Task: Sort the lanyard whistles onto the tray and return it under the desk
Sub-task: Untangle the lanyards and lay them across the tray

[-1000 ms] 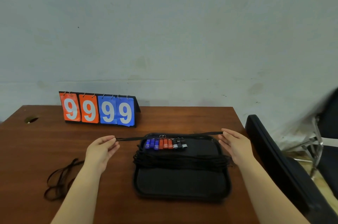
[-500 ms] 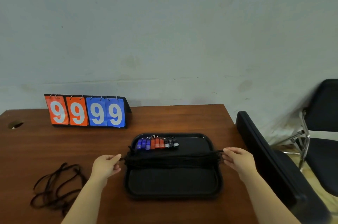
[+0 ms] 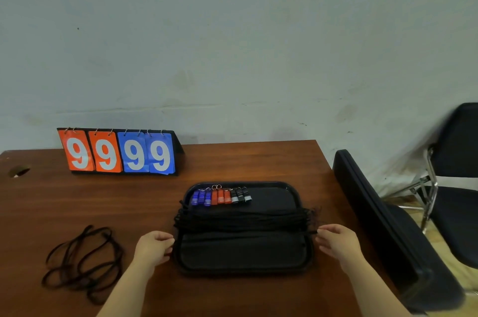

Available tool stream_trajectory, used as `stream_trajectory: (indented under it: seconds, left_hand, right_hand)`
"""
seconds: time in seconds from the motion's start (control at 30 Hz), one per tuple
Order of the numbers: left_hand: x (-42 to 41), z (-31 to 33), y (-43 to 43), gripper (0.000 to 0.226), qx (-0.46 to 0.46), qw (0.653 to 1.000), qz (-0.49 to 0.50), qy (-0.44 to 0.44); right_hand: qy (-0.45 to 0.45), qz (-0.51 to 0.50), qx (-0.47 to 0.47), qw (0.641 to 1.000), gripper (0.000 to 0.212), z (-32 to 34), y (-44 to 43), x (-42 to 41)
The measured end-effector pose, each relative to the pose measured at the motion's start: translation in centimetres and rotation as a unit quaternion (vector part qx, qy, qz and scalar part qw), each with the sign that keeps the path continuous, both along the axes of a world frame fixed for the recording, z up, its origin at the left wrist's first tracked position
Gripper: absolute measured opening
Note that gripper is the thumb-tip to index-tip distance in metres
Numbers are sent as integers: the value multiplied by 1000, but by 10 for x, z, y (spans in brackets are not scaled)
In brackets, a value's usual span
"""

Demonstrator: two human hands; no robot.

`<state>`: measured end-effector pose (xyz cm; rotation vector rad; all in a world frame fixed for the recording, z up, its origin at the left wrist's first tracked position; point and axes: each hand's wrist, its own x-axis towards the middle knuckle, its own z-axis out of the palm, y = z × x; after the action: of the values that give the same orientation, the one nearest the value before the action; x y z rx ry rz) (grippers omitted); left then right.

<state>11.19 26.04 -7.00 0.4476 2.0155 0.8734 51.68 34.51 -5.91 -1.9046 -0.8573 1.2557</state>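
A black tray lies on the brown desk in front of me. At its far left edge a row of whistles lies side by side: blue, then red, then black. A bundle of black lanyard cords stretches across the tray's middle. My left hand pinches one end of a cord at the tray's left rim. At the right rim my right hand pinches the other end. The cord is pulled straight between them, just in front of the bundle.
A loose tangle of black lanyards lies on the desk at the left. A flip scoreboard showing 9999 stands at the back. A dark chair back is close to the desk's right edge, with another chair behind it.
Both hands have brought the stretched cord from the tray's far edge toward me, over the whistles, down to the front of the cord bundle.
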Motion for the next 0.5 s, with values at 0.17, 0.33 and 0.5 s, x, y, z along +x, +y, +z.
stream_trajectory:
  seconds: [0.17,0.33,0.5]
  left_hand:
    - [3,-11,-3,5,-11,999,-2,32]
    - [5,-13,2,5,1,997,7,70]
    - [3,-19,12,5,-12,995,15,99]
  right_hand:
    - [-47,15,-12,999,7,-11,-4,0]
    - [-78,20,-24,996,7,-18,-1,-3]
    - [-89,12,-37,995,7,-20,9,-9]
